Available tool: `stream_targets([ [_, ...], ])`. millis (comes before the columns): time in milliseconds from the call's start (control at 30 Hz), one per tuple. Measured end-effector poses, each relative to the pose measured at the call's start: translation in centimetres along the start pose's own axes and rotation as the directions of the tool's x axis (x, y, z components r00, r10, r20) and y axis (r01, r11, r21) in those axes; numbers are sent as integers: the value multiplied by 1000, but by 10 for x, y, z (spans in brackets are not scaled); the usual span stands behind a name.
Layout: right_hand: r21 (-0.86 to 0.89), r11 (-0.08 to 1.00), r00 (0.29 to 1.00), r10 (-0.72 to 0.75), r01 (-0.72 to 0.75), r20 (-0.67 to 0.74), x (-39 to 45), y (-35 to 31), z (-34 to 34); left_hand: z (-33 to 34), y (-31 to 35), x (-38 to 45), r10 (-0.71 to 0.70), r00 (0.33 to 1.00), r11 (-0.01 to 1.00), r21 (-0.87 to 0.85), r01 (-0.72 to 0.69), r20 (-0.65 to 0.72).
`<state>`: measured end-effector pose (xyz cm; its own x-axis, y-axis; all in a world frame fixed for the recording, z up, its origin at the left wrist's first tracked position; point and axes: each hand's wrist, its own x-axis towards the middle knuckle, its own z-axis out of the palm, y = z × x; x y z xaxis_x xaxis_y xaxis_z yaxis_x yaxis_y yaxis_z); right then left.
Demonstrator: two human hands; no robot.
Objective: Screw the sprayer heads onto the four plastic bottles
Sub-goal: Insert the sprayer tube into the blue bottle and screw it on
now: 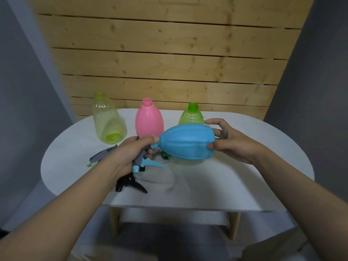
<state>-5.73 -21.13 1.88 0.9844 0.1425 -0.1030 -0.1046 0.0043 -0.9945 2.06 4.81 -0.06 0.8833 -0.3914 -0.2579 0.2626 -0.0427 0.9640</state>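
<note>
My right hand [228,141] holds a blue bottle [187,141] on its side above the table, neck pointing left. At the neck, my left hand [131,150] grips a grey and blue sprayer head [144,162], its trigger pointing down. Three uncapped bottles stand at the back: a clear yellow bottle [107,119], a pink bottle [148,117] and a green bottle [191,115]. A grey sprayer head with a pale green nozzle [99,156] and a black sprayer head [128,182] lie on the table. Something dark green [165,155] shows under the blue bottle.
The white oval table [254,166] stands against a wooden plank wall [169,63]. Its front edge is straight, with wooden legs [114,223] below. Grey walls flank both sides.
</note>
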Motion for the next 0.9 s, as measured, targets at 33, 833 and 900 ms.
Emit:
stream_targets([
  [33, 23, 1000, 1000, -10, 10, -4, 0, 0, 0, -2, 1, -2, 21, 1000, 1000, 4, -21, 6],
  [833, -130, 990, 998, 63, -62, 4, -7, 0, 8, -13, 4, -16, 211, 977, 914, 355, -196, -4],
  [900, -194, 979, 997, 47, -59, -61, -8, 0, 11, -13, 4, -15, 224, 974, 913, 347, -214, 9],
])
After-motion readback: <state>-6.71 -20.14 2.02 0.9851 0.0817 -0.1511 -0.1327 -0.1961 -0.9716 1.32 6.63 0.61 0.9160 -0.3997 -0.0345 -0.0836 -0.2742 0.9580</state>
